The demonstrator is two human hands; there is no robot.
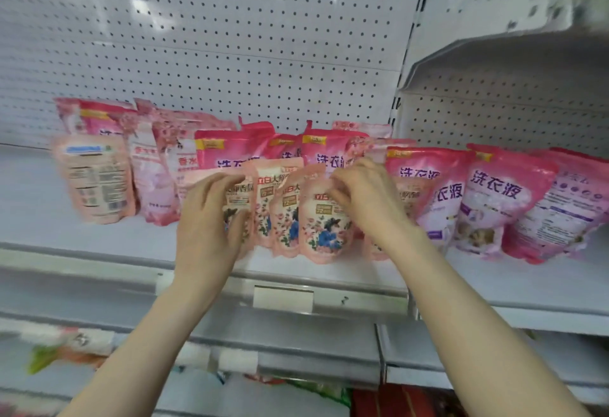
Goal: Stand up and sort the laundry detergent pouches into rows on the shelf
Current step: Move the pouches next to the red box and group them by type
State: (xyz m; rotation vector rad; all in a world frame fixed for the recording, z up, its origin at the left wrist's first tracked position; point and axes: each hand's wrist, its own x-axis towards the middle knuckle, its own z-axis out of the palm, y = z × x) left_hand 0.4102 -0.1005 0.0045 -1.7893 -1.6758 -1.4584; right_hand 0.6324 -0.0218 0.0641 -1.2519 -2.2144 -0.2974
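Note:
Several pink laundry detergent pouches stand on the white shelf. At the front middle stands a row of small peach floral pouches. My left hand grips the leftmost floral pouch from its side. My right hand pinches the top of a floral pouch at the row's right end. Behind them stand taller bright pink pouches. A pale peach pouch shows its back label at the left. More pink and white pouches lean at the right.
White pegboard backs the shelf. A second shelf bay with a higher shelf sits to the right. A blank price tag holder is on the shelf's front rail. Lower shelves hold blurred coloured packages.

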